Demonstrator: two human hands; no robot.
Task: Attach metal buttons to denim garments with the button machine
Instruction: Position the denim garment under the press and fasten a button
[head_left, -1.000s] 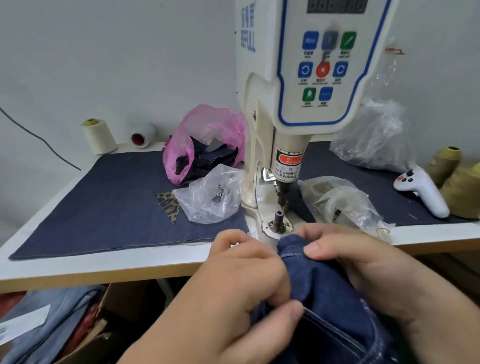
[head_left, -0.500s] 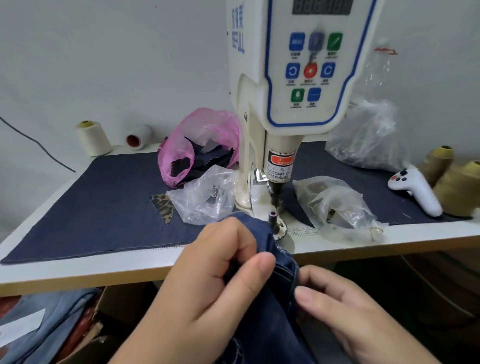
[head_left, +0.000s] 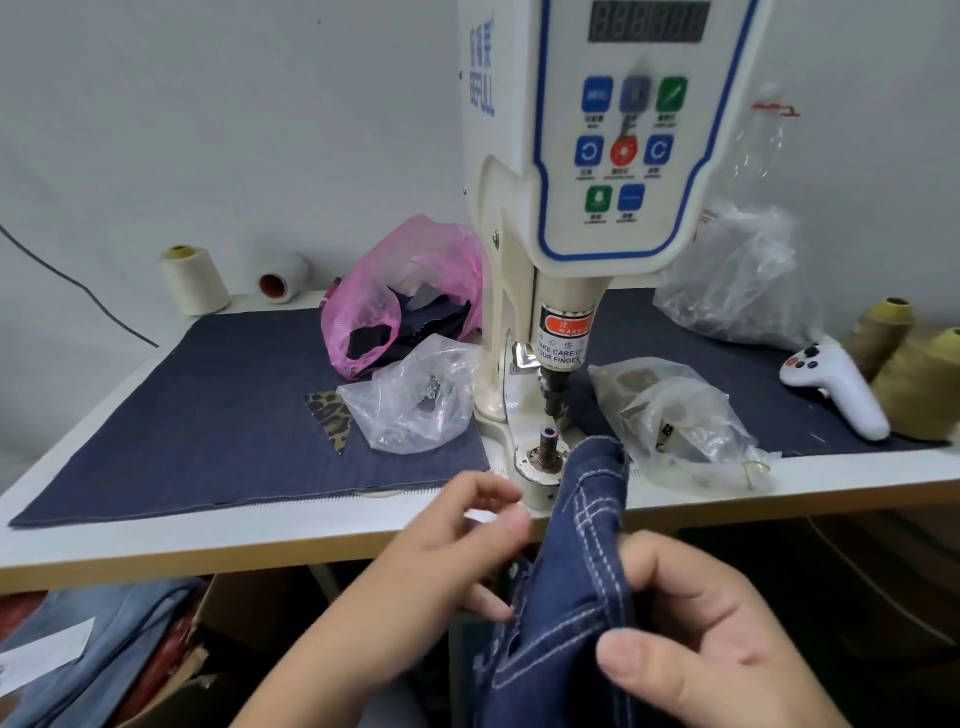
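The right hand is grasping the dark denim garment, whose top edge lies at the near table edge just right of the button machine post, while the left hand is released beside it.

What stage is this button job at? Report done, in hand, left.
Done: nothing visible; no button shows on the denim garment. In hand: right hand grips it beside the lower die post; left hand hovers blurred. Left: seat fabric over the post, press.
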